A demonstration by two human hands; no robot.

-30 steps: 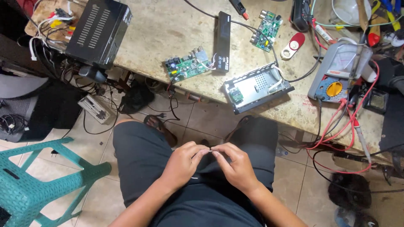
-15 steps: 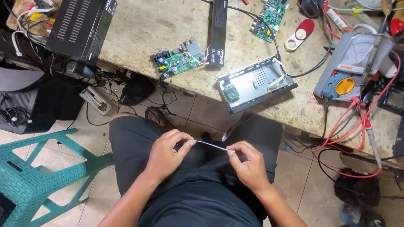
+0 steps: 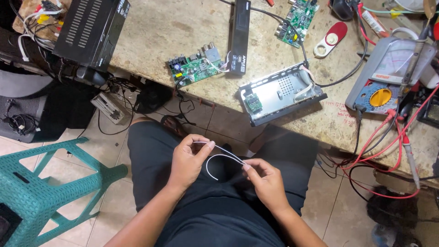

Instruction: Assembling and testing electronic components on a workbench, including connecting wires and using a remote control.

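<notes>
A thin white wire (image 3: 218,157) is held over my lap between both hands. My left hand (image 3: 187,162) pinches one end near the thumb and forefinger. My right hand (image 3: 265,180) pinches the other part, and the wire bends into a loop hanging between them. I sit in black shorts below a worn workbench (image 3: 183,32). An open metal device case (image 3: 281,93) with a small board inside lies at the bench's near edge, above my hands.
On the bench lie a green circuit board (image 3: 194,68), a black slim box (image 3: 239,36), a second circuit board (image 3: 299,18), a grey multimeter with a yellow dial (image 3: 388,80) and red leads (image 3: 398,142). A black vented box (image 3: 91,29) sits far left. A teal plastic stool (image 3: 41,183) stands left.
My hands began close together, then drew apart pulling the white wire straight. Now the wire sags into a loop between them. The view has shifted closer to the bench.
</notes>
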